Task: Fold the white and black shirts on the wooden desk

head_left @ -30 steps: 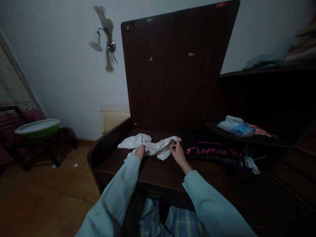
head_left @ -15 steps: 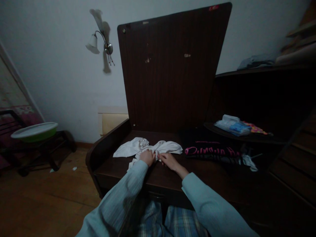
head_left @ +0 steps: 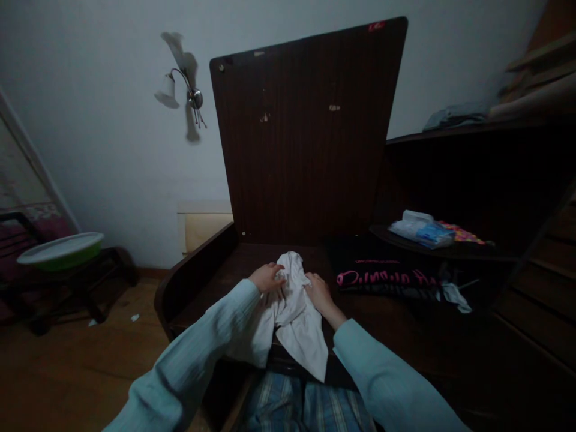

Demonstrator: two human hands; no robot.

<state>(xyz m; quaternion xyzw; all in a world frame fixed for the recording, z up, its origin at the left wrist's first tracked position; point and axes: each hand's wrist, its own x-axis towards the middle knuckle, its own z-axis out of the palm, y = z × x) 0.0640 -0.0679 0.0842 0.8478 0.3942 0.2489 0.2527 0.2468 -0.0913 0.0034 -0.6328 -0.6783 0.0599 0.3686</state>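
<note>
A crumpled white cloth garment [head_left: 294, 312] lies on the dark wooden dresser top, and its lower ends hang over the front edge towards my lap. Its exact kind does not show. At the garment's upper left side is my left hand [head_left: 269, 278], with the fingers curved and apart, touching the fabric. My right hand [head_left: 318, 294] is at the opposite side, its fingers bent and closed on the garment's edge; the fingertips are partly hidden by folds.
Folded black fabric with pink lettering [head_left: 387, 279] lies to the right. A plastic packet [head_left: 423, 231] rests on the shelf behind it. A tall brown panel [head_left: 306, 150] rises at the back. A green basin [head_left: 63, 252] stands at far left.
The garment was spread sideways with a bunched middle between my hands; now it runs lengthwise towards me. My hands have moved apart, and my left hand's fingers have opened.
</note>
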